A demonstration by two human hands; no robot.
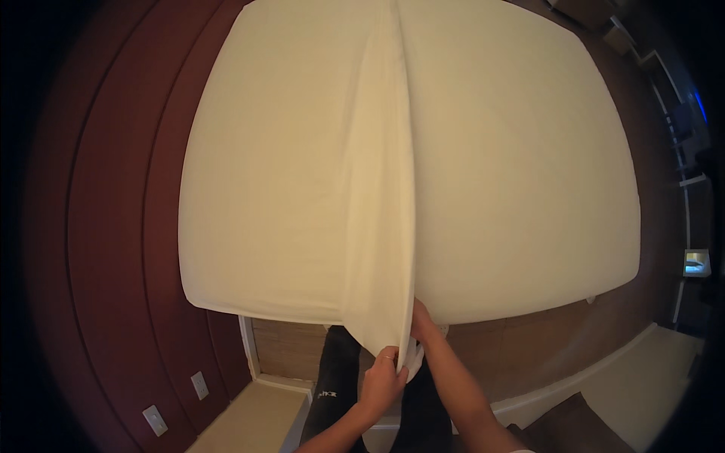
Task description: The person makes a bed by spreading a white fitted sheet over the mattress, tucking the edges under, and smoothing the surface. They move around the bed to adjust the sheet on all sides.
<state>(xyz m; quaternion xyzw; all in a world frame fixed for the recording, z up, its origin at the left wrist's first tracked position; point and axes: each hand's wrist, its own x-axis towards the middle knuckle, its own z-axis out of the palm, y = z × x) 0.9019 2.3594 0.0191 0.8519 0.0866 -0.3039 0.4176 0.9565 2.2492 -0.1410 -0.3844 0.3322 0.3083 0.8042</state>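
Note:
A white bed sheet [376,187] lies over the left part of a mattress [527,170], whose right part has a pale, smooth cover. Down the middle the sheet rises in a long fold that hangs over the near side of the bed. My left hand [385,376] pinches the sheet's hanging edge low down, between thumb and fingers. Just right of the fold, my right hand [420,324] reaches in against the cloth beside the mattress edge. The sheet hides its fingers, so its grip cannot be made out.
A dark red panelled wall [107,226] with a white outlet [199,385] and a switch plate [154,420] borders the bed's left. Brown floor [487,351] shows beside the bed. Dark brown cloth [578,427] lies at lower right. A small lit screen [696,262] is far right.

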